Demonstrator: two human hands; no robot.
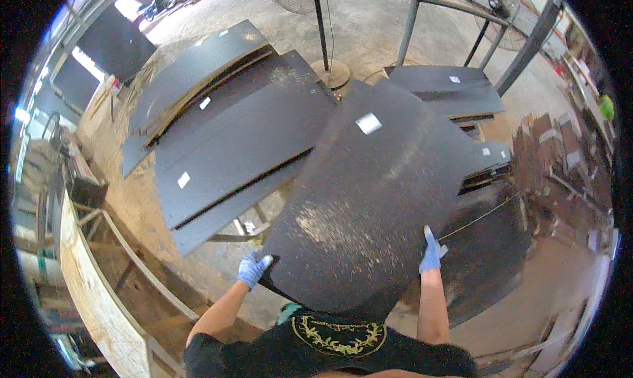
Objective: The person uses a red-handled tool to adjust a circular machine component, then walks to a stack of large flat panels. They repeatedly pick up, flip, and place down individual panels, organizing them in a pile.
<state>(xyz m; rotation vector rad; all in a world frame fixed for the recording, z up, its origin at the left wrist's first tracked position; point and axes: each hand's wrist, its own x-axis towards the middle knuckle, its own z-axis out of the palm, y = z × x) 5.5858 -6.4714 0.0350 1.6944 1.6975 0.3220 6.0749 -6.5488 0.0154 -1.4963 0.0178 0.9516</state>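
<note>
A large dark panel (369,193) stretches out in front of my body, with pale dust or chips scattered over its near half and a white label (368,123) toward its far end. My left hand (254,270), in a light blue glove, grips the panel's near left corner with the thumb on top. On the right edge, my right hand (430,251), gloved alike, holds the panel with its thumb laid along the top face. The fingers of both hands are partly hidden under the panel.
Stacked dark boards (244,134) lie at the left, some labelled. More dark boards (448,88) rest at the far right by a metal frame (414,31). A piled heap of scrap strips (550,147) stands at the right. A wooden frame (109,292) is at the lower left. A fan stand (321,35) rises beyond.
</note>
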